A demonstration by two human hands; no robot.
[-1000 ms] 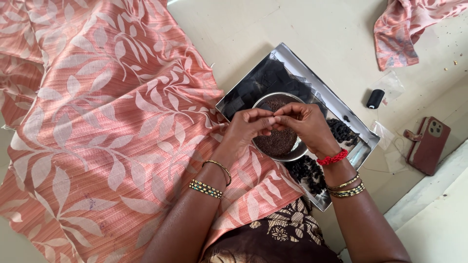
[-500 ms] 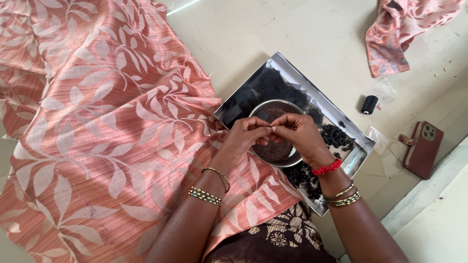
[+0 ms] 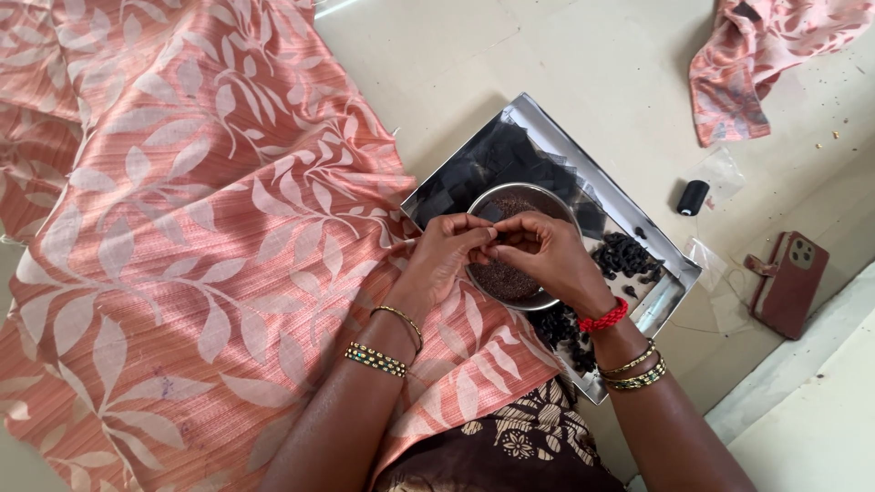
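Both hands have stayed together over the steel bowl (image 3: 515,260) of dark beads on the tray (image 3: 679,273). The left hand (image 3: 447,255) and right hand (image 3: 547,255) pinch their fingers on something too small to tell, beside the peach cloth (image 3: 200,228); only the view shifted.

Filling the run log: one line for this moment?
hands: left hand, right hand fingertips together | over: steel bowl | beside: peach leaf-print fabric

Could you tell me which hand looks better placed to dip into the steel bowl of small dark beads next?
Probably the right hand: it sits directly over the steel bowl, fingertips meeting the left hand above it. The left lies toward the bowl's edge, against the pink leaf-print fabric.
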